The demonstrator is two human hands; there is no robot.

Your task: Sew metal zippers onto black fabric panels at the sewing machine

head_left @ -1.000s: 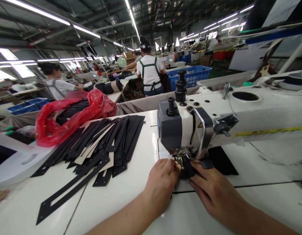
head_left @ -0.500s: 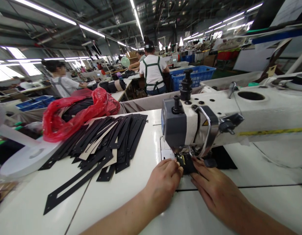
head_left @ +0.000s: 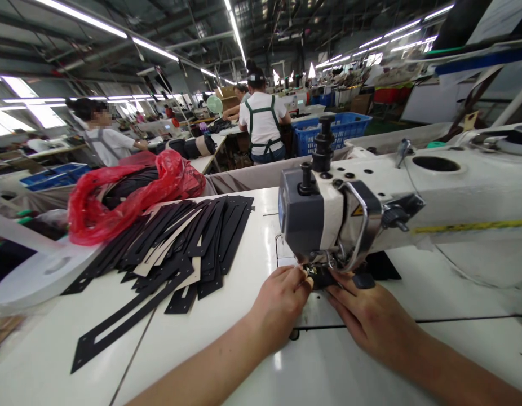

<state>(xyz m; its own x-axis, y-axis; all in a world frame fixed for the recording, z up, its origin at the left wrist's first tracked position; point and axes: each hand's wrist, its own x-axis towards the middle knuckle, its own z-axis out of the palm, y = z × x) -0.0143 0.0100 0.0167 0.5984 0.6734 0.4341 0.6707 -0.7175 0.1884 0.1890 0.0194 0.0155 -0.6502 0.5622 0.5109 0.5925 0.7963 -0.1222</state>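
A small black piece (head_left: 322, 279) with a short gold zipper-like strip on it lies under the head of a white and grey sewing machine (head_left: 303, 208). My left hand (head_left: 282, 301) pinches its left edge between thumb and fingers, close to the metal needle plate. Stretched out flat, the fingers of my right hand (head_left: 371, 316) rest along the piece's right side, their tips partly under the machine head. The needle point is hidden behind the head and my fingers. More black material (head_left: 383, 266) lies behind my right hand, beneath the machine arm.
Left of the machine, black strips with long slots (head_left: 159, 248) lie in a loose pile on the white table (head_left: 210, 349). A red plastic bag (head_left: 87, 208) stands behind them, beside a white round stand (head_left: 36, 276). Farther back are co-workers (head_left: 261, 121) and a blue crate (head_left: 345, 129).
The black piece has slid a little away from me under the machine head, and less of its gold strip shows. Both hands have moved slightly forward with it.
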